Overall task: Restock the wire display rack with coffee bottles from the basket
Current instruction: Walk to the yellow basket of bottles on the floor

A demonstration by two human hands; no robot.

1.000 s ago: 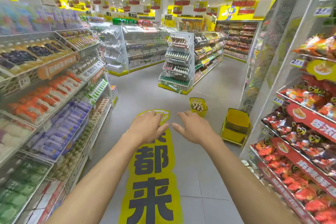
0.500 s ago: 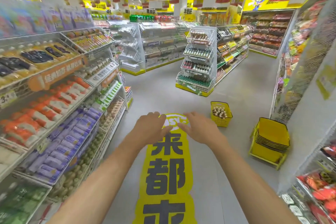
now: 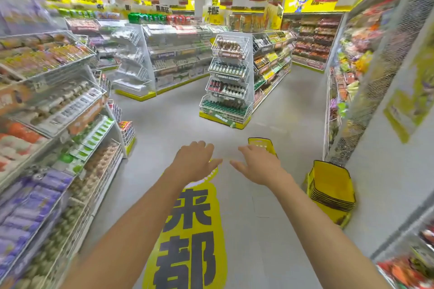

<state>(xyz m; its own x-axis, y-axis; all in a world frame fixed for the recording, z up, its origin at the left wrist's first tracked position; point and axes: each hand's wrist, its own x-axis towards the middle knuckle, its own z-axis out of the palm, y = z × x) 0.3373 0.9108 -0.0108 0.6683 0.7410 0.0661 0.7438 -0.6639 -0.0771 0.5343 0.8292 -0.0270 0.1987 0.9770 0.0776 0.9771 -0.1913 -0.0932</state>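
A white wire display rack (image 3: 229,78) with tiered baskets of bottles stands at the end of an aisle ahead, across the grey floor. A small yellow basket (image 3: 263,145) sits on the floor in front of it, partly hidden behind my right hand; its contents do not show. My left hand (image 3: 193,162) and my right hand (image 3: 257,164) are both stretched forward, palms down, fingers apart, holding nothing. Both are well short of the rack.
Stocked shelves (image 3: 54,124) line the left side. A stack of yellow baskets (image 3: 332,191) stands at the right beside a white shelf end. Snack shelves (image 3: 347,63) run along the right. A yellow floor sticker (image 3: 190,230) lies underfoot.
The view has moved forward and turned; the rack and the yellow basket are nearer and more central. My right hand now overlaps the basket. Both hands stay empty.
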